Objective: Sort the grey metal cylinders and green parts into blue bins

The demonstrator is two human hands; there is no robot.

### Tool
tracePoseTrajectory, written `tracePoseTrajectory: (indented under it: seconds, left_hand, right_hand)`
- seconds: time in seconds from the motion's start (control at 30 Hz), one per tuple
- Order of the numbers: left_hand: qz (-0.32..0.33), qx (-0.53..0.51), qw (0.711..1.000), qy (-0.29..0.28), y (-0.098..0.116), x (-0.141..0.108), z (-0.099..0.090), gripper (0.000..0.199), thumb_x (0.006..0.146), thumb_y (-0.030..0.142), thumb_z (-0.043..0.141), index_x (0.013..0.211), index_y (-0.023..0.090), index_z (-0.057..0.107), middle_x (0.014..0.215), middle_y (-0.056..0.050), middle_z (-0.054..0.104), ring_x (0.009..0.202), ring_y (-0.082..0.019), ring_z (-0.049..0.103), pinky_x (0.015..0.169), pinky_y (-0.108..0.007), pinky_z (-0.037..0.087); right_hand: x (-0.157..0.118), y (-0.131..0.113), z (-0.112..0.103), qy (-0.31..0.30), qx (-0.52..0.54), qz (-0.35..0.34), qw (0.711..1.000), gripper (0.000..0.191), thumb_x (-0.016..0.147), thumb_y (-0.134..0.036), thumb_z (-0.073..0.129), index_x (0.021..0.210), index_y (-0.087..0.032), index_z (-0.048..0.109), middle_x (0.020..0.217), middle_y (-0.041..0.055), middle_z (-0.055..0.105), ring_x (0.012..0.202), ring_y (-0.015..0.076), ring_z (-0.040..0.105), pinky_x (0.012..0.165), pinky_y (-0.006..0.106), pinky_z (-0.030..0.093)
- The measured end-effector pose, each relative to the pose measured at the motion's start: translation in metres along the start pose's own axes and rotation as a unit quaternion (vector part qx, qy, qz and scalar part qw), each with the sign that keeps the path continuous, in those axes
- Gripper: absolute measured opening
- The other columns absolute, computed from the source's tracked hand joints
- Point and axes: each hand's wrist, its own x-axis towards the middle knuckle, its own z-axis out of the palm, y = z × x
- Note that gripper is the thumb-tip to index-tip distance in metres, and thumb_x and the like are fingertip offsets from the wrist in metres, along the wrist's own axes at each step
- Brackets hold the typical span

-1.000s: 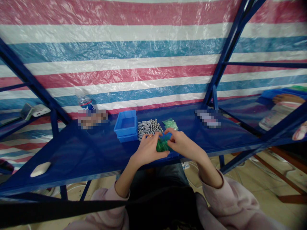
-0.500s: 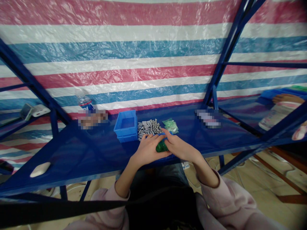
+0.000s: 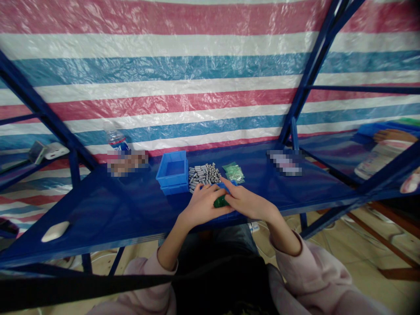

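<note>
Two hands meet over one green plastic bundle (image 3: 220, 201): the left hand (image 3: 205, 202) curves along its near and left sides, the right hand (image 3: 246, 202) crosses in from the right. Both sets of fingers are bent and close together, but the fingertips are covered, so I cannot tell whether either pinches the bundle. One blue tray (image 3: 232, 183) shows in part beyond the fingers. Just past the hands lie one heap of grey cylinders (image 3: 204, 173), too crowded to count, and overlapping clear-green packets (image 3: 234, 172), their number unclear. Left of the heap stand two stacked blue bins (image 3: 171, 184). The front edge of the blue table (image 3: 131, 210) runs close below the hands, leaving little room nearer the body. Leftward, a broad stretch of tabletop reaches one white rounded object (image 3: 55, 232); rightward, more tabletop extends to one slanted blue post (image 3: 297, 98).
</note>
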Motion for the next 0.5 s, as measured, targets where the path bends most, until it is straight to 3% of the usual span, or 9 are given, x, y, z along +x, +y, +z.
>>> tracePoseTrajectory:
  seconds: [0.1, 0.23, 0.3, 0.4, 0.5]
  left_hand:
    - [-0.004, -0.002, 1.0, -0.003, 0.001, 0.0, -0.001, 0.044, 0.087, 0.065, 0.049, 0.101, 0.026, 0.063, 0.103, -0.004, 0.066, 0.099, -0.025, 0.058, 0.091, -0.04, 0.032]
    - [-0.008, -0.003, 1.0, -0.006, 0.002, 0.001, -0.001, 0.044, 0.086, 0.067, 0.048, 0.098, 0.028, 0.064, 0.099, -0.002, 0.065, 0.097, -0.024, 0.058, 0.092, -0.041, 0.03]
    - [-0.011, -0.005, 1.0, -0.007, 0.002, 0.001, -0.001, 0.043, 0.086, 0.067, 0.048, 0.096, 0.028, 0.063, 0.098, -0.001, 0.065, 0.096, -0.023, 0.058, 0.091, -0.04, 0.03]
    - [-0.011, -0.01, 1.0, -0.005, 0.002, 0.001, -0.001, 0.042, 0.086, 0.066, 0.049, 0.096, 0.028, 0.062, 0.098, 0.0, 0.065, 0.096, -0.022, 0.057, 0.091, -0.039, 0.03]
    - [-0.012, -0.013, 1.0, -0.005, 0.002, 0.0, -0.001, 0.042, 0.086, 0.066, 0.049, 0.096, 0.028, 0.062, 0.098, 0.0, 0.065, 0.096, -0.022, 0.057, 0.091, -0.039, 0.029]
  right_hand:
    - [0.003, 0.003, -0.007, 0.026, 0.02, -0.024, 0.999, 0.056, 0.089, -0.021, 0.039, 0.144, -0.01, 0.039, 0.11, 0.015, 0.069, 0.096, 0.0231, 0.067, 0.084, 0.034, 0.049]
    - [0.014, 0.016, -0.012, 0.162, -0.01, -0.007, 0.987, 0.051, 0.091, -0.02, 0.04, 0.142, -0.016, 0.042, 0.097, 0.0097, 0.071, 0.09, 0.0219, 0.066, 0.082, 0.035, 0.049]
    - [0.021, 0.029, -0.011, 0.221, -0.075, 0.009, 0.972, 0.053, 0.088, -0.014, 0.04, 0.141, -0.015, 0.043, 0.11, 0.013, 0.067, 0.104, 0.0244, 0.062, 0.089, 0.037, 0.048]
    - [0.03, 0.052, -0.007, 0.214, -0.169, 0.027, 0.962, 0.057, 0.081, -0.005, 0.041, 0.137, -0.009, 0.048, 0.136, 0.0191, 0.053, 0.13, 0.0287, 0.045, 0.105, 0.042, 0.038]
    - [0.032, 0.07, -0.003, 0.163, -0.189, 0.052, 0.967, 0.057, 0.082, -0.005, 0.041, 0.138, -0.008, 0.047, 0.142, 0.0187, 0.048, 0.136, 0.0287, 0.038, 0.109, 0.043, 0.034]
